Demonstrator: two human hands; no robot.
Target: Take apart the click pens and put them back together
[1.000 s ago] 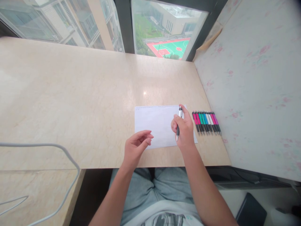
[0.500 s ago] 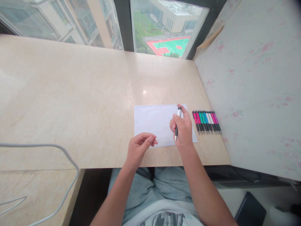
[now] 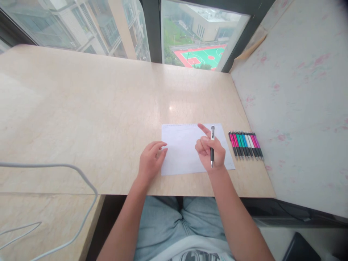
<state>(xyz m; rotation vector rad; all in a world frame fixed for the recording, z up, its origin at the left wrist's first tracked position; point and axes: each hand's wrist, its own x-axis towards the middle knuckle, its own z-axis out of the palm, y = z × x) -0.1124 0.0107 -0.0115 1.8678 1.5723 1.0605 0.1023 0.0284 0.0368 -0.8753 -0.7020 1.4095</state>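
A silver-and-black pen (image 3: 212,146) is held in my right hand (image 3: 210,148), under the thumb, tip toward me. The index finger of that hand points out to the upper left, and the other fingers are curled. Beneath it lies a white sheet of paper (image 3: 181,150) with a faint line of small marks along its top edge. My left hand (image 3: 151,157) is at the paper's left edge, thumb and fingers apart, holding nothing. To the right of the paper, several pens (image 3: 246,145) lie in a neat row, coloured pink, green, blue, white and purple with black grips.
The beige desk (image 3: 95,116) runs along the windows. A grey cable (image 3: 84,177) loops over its left front part. A flower-patterned wall (image 3: 304,108) bounds the right side. A dark flat object (image 3: 300,248) is low at the right.
My left hand has moved left to the paper's edge and its fingers have parted. In my right hand the pen now stands more upright, with the index finger extended off it. The view has shifted slightly.
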